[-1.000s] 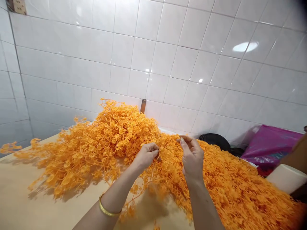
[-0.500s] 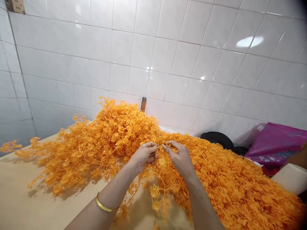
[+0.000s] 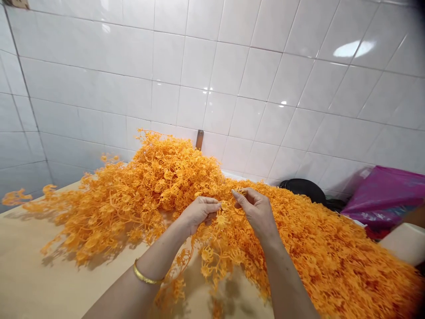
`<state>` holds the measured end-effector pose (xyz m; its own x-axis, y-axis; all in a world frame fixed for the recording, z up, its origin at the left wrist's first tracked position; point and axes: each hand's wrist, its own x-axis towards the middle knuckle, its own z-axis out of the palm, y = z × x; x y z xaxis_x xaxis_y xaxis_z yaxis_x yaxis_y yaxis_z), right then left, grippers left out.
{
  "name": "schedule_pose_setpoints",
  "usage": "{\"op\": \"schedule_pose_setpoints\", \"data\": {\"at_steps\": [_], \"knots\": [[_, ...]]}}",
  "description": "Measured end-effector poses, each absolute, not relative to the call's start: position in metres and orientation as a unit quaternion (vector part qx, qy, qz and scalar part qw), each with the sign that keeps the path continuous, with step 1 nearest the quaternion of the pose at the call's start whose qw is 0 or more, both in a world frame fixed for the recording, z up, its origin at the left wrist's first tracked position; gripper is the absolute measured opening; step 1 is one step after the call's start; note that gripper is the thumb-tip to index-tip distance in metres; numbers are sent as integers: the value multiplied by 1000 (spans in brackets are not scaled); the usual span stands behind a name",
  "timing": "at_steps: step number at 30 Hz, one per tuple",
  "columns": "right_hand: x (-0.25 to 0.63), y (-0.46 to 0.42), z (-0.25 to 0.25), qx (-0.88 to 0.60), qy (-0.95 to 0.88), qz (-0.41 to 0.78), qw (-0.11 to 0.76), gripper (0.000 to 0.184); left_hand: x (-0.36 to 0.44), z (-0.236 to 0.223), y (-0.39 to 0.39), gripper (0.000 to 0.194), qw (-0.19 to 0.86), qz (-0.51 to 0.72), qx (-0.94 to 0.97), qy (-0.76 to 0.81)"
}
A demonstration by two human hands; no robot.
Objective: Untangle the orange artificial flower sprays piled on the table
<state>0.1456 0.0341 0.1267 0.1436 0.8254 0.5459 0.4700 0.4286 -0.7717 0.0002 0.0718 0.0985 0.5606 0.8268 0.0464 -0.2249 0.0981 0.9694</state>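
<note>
My left hand (image 3: 201, 213), with a gold bangle (image 3: 146, 275) on its wrist, pinches an orange plastic flower sprig (image 3: 222, 218). Part of that sprig, with small star-like blossoms, dangles below the fingers over the table. A short way to the right, my right hand (image 3: 254, 210) is closed, thumb against forefinger, on a thin orange piece; a loop of it shows under the fingers. Behind my left hand rises a tangled heap of orange flower sprigs (image 3: 166, 173). Around my right forearm spreads a broad pile of loose orange flower pieces (image 3: 318, 248).
A tan tabletop (image 3: 43, 283) shows at the lower left. White wall tiles (image 3: 133, 62) stand behind it. At the back right are black round objects (image 3: 303, 190), a purple plastic bag (image 3: 385, 195) and a whitish block-like object (image 3: 405, 243). A brown strip (image 3: 199, 139) leans against the wall.
My hands have moved apart; the right one shifted right and slightly up, while the left stayed near its place. The hanging sprig swung slightly left. The view tilted a little.
</note>
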Motion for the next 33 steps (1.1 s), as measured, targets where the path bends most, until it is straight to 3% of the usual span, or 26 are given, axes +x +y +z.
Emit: {"op": "schedule_pose_setpoints", "data": {"at_steps": [19,24,27,33], "knots": [[129,36,119,-465,-505,67,724,20,1,104,64,31,668,313,646,197],[155,26,139,-402,-403,103,816,15,-11,106,68,27,666,272,667,193],[190,17,154,-368,-279,158,873,12,-14,101,74,30,691,314,617,208],[179,15,153,-388,-376,291,790,26,-1,86,83,25,739,373,518,217]]}}
